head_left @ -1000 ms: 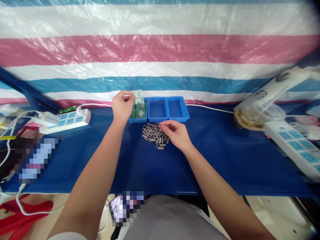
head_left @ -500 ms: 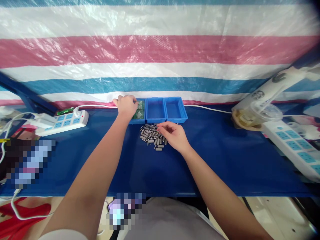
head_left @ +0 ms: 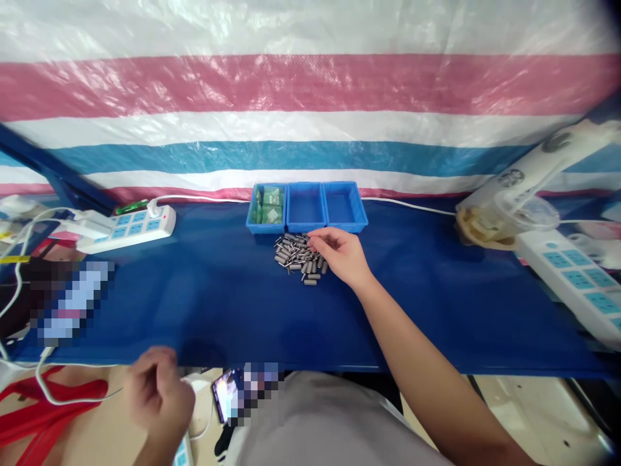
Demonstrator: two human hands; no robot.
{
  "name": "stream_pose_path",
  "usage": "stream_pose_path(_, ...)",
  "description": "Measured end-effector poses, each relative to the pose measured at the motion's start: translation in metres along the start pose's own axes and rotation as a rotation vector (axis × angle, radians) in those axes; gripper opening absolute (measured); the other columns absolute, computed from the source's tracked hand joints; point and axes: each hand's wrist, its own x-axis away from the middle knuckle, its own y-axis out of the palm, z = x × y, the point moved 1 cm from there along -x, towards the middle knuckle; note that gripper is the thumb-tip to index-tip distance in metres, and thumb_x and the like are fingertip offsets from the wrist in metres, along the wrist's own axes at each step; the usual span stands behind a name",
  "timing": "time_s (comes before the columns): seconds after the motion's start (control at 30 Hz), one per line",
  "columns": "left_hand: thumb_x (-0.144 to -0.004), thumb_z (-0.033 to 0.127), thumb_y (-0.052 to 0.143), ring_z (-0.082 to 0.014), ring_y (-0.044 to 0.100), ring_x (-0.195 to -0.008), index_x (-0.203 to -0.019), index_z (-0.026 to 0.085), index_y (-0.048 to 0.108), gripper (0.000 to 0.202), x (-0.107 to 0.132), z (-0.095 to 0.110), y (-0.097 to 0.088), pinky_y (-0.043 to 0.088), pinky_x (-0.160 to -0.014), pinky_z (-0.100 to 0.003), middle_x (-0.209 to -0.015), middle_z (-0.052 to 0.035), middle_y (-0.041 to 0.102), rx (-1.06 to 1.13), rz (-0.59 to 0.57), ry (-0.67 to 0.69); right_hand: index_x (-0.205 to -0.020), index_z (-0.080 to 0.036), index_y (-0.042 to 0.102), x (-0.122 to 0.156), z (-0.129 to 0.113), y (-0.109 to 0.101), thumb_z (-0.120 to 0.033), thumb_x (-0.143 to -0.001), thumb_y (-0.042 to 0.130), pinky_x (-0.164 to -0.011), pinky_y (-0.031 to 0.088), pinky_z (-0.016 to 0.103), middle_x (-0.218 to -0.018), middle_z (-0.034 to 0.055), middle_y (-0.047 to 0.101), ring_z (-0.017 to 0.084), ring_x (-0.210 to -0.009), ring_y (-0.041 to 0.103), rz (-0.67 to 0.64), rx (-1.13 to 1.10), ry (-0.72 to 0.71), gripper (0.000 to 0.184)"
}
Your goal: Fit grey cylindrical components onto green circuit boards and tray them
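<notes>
My right hand (head_left: 342,254) rests on the right side of a pile of small grey metal cylinders (head_left: 295,255) on the blue table (head_left: 412,291), fingers curled in a pinch at the pile's edge. What the fingertips hold is too small to make out. My left hand (head_left: 158,391) is low at the near table edge, blurred, fingers loosely curled. Behind the pile stand three small blue trays: the left tray (head_left: 266,207) holds green parts in clear bags, while the middle tray (head_left: 305,208) and right tray (head_left: 343,207) look empty.
A white power strip (head_left: 127,226) lies at back left with cables. At right lie another power strip (head_left: 572,281) and a plastic cup (head_left: 504,217) on its side. A striped tarp hangs behind. A phone (head_left: 224,396) lies below the table edge.
My left hand has left the left tray and dropped back to the near table edge. The bag of green parts now lies in the tray. My right hand stays at the pile.
</notes>
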Motion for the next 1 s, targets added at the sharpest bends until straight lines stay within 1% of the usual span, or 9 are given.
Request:
stream_pose_path(0.1, -0.082, 0.058, 0.060, -0.0320, 0.072, -0.090, -0.104, 0.021, 0.071, 0.044, 0.032, -0.034, 0.006, 0.054, -0.074, -0.038, -0.091, -0.0095, 0.076, -0.024, -0.045, -0.174, -0.094, -0.021, 0.077, -0.003, 0.003, -0.001, -0.050, -0.080, 0.078, -0.073, 0.059, 0.035, -0.084, 0.0063, 0.079, 0.020, -0.077, 0.074, 0.030, -0.024, 0.011, 0.032)
stream_pose_path(0.27, -0.077, 0.060, 0.058, -0.0340, 0.074, -0.094, -0.106, 0.022, 0.069, 0.049, 0.076, -0.094, 0.027, 0.057, -0.071, -0.039, -0.104, -0.0109, 0.077, -0.013, -0.126, -0.412, -0.093, -0.021, 0.078, -0.006, 0.008, -0.004, -0.052, -0.076, 0.081, -0.066, 0.058, 0.032, -0.082, 0.0059, 0.078, 0.019, -0.074, 0.073, 0.072, -0.057, 0.048, 0.035)
stream_pose_path(0.33, -0.075, 0.059, 0.059, -0.0333, 0.074, -0.099, -0.112, 0.022, 0.067, 0.053, 0.086, -0.114, 0.034, 0.057, -0.075, -0.038, -0.110, -0.0105, 0.076, -0.018, -0.163, -0.460, -0.093, -0.021, 0.078, -0.006, 0.007, -0.005, -0.052, -0.076, 0.081, -0.063, 0.057, 0.031, -0.081, 0.0061, 0.078, 0.019, -0.073, 0.072, 0.085, -0.072, 0.069, 0.035)
stream_pose_path(0.4, -0.073, 0.059, 0.061, -0.0329, 0.074, -0.104, -0.110, 0.025, 0.068, 0.051, 0.087, -0.126, 0.038, 0.057, -0.083, -0.038, -0.106, -0.0072, 0.078, -0.059, -0.197, -0.475, -0.093, -0.021, 0.078, -0.005, 0.006, -0.006, -0.050, -0.076, 0.082, -0.062, 0.056, 0.030, -0.081, 0.0062, 0.078, 0.019, -0.073, 0.072, 0.094, -0.082, 0.075, 0.035)
stream_pose_path(0.5, -0.077, 0.060, 0.057, -0.0335, 0.073, -0.108, -0.101, 0.027, 0.072, 0.044, 0.080, -0.129, 0.039, 0.057, -0.087, -0.037, -0.103, -0.0053, 0.080, -0.089, -0.247, -0.477, -0.093, -0.021, 0.078, -0.005, 0.005, -0.007, -0.049, -0.077, 0.081, -0.062, 0.055, 0.030, -0.082, 0.0060, 0.078, 0.018, -0.073, 0.071, 0.100, -0.083, 0.070, 0.033)
stream_pose_path(0.6, -0.082, 0.062, 0.052, -0.0352, 0.075, -0.103, -0.094, 0.026, 0.075, 0.045, 0.073, -0.124, 0.039, 0.057, -0.085, -0.039, -0.095, -0.0054, 0.081, -0.094, -0.278, -0.470, -0.094, -0.021, 0.078, -0.005, 0.005, -0.007, -0.049, -0.078, 0.080, -0.063, 0.055, 0.030, -0.082, 0.0060, 0.078, 0.018, -0.073, 0.071, 0.104, -0.073, 0.064, 0.032)
stream_pose_path(0.7, -0.081, 0.060, 0.055, -0.0359, 0.076, -0.099, -0.088, 0.027, 0.076, 0.040, 0.069, -0.121, 0.040, 0.057, -0.083, -0.038, -0.091, -0.0040, 0.081, -0.117, -0.277, -0.474, -0.094, -0.021, 0.078, -0.005, 0.006, -0.007, -0.049, -0.078, 0.079, -0.064, 0.056, 0.031, -0.083, 0.0061, 0.078, 0.018, -0.074, 0.071, 0.100, -0.070, 0.062, 0.033)
stream_pose_path(0.87, -0.081, 0.060, 0.057, -0.0352, 0.075, -0.099, -0.089, 0.027, 0.077, 0.039, 0.069, -0.126, 0.045, 0.056, -0.086, -0.040, -0.094, -0.0037, 0.081, -0.190, -0.263, -0.477, -0.094, -0.021, 0.078, -0.005, 0.006, -0.008, -0.051, -0.078, 0.079, -0.063, 0.055, 0.031, -0.082, 0.0061, 0.078, 0.018, -0.073, 0.071, 0.101, -0.063, 0.059, 0.033)
stream_pose_path(1.0, -0.083, 0.062, 0.055, -0.0366, 0.075, -0.102, -0.090, 0.027, 0.077, 0.042, 0.069, -0.130, 0.047, 0.056, -0.083, -0.040, -0.095, -0.0045, 0.081, -0.198, -0.272, -0.483, -0.094, -0.021, 0.078, -0.005, 0.005, -0.008, -0.051, -0.078, 0.079, -0.063, 0.055, 0.031, -0.083, 0.0062, 0.078, 0.018, -0.074, 0.071, 0.099, -0.070, 0.064, 0.034)
